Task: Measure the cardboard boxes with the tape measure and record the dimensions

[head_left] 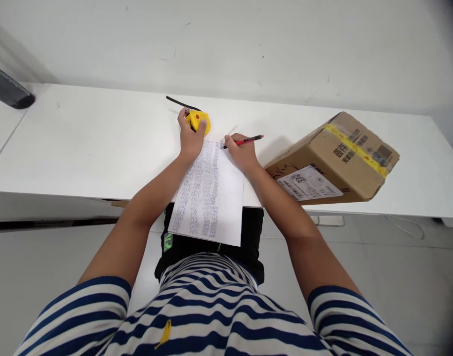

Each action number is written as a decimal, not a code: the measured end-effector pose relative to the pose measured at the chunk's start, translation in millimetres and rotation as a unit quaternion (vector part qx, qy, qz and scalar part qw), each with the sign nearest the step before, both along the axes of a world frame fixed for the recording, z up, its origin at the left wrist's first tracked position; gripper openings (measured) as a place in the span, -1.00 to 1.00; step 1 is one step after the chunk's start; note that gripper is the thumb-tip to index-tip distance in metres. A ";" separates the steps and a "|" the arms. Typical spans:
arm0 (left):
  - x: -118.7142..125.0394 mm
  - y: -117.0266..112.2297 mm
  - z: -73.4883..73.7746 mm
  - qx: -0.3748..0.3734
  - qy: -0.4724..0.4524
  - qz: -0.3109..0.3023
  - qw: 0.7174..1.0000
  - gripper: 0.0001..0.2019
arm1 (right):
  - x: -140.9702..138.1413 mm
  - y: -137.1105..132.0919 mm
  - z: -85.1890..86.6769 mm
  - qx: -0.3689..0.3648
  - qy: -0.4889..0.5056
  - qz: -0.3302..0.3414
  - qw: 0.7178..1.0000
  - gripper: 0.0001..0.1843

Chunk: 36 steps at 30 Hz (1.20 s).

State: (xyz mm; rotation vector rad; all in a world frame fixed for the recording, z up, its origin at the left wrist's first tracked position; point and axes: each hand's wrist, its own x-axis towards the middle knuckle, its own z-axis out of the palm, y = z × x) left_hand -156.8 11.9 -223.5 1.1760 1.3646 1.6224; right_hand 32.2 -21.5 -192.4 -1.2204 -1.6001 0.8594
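My left hand (pixel 192 138) is closed around a yellow tape measure (pixel 199 121) with a red button and a black strap trailing off behind it. In my right hand (pixel 243 154) is a red and black pen (pixel 248 141), its tip down at the top edge of the paper. The white sheet of paper (pixel 228 198) lies between my forearms, with columns of dense blue handwriting on its left and middle. Its lower end hangs past the table's front edge, over my lap.
A taped cardboard box (pixel 337 158) with a white label stands at the right, close to my right forearm. The white table (pixel 100 138) runs along a wall. A dark rounded object (pixel 11 89) sits at the far left. A cable (pixel 406 227) lies below the table at right.
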 end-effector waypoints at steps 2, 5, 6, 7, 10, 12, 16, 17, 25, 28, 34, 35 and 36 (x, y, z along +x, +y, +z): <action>-1.2 3.1 -4.4 0.005 0.008 -0.004 1.000 -0.18 | 0.3 -0.3 1.3 -0.006 -0.002 0.004 1.000 -0.52; -2.9 7.5 -11.0 0.012 0.017 -0.011 1.000 -0.20 | 0.1 -0.3 2.6 -0.006 -0.002 -0.001 1.000 -0.55; -3.4 8.7 -12.8 0.014 0.019 -0.013 1.000 -0.20 | 0.1 -0.2 2.8 -0.006 -0.003 -0.003 1.000 -0.55; -3.8 9.7 -14.4 0.017 0.020 -0.016 1.000 -0.20 | 0.1 -0.1 3.0 -0.006 -0.005 -0.005 1.000 -0.55; -4.4 11.2 -16.9 0.023 0.025 -0.024 0.999 -0.19 | 0.8 0.4 3.7 -0.010 -0.010 0.000 1.000 -0.55; -4.3 10.7 -16.4 0.025 0.029 -0.025 0.999 -0.18 | 1.4 0.5 4.7 -0.016 -0.013 0.010 1.000 -0.55; -3.5 6.7 -11.1 0.020 0.029 -0.029 0.999 -0.17 | 1.5 0.0 6.9 -0.027 -0.004 0.010 1.000 -0.57; -3.2 5.4 -9.1 0.018 0.028 -0.033 0.999 -0.17 | 1.4 -0.1 7.2 -0.028 -0.001 0.008 1.000 -0.58; 2.5 -3.3 6.7 0.007 -0.012 -0.029 0.999 -0.17 | 3.9 2.1 3.0 -0.015 -0.004 0.009 1.000 -0.49; 4.7 -4.9 9.9 0.010 -0.028 -0.025 0.999 -0.18 | 3.5 2.6 1.7 -0.012 -0.008 0.018 1.000 -0.49; 5.8 -9.6 17.0 -0.014 0.008 -0.016 1.000 -0.24 | 4.5 2.7 1.0 -0.011 -0.009 0.016 1.000 -0.48; 5.7 -10.3 17.9 -0.018 0.017 -0.015 1.000 -0.28 | 4.9 2.9 1.0 -0.013 -0.011 0.019 1.000 -0.48; 5.5 -10.8 18.5 -0.022 0.022 -0.014 0.999 -0.32 | 5.2 3.1 1.0 -0.013 -0.011 0.020 1.000 -0.48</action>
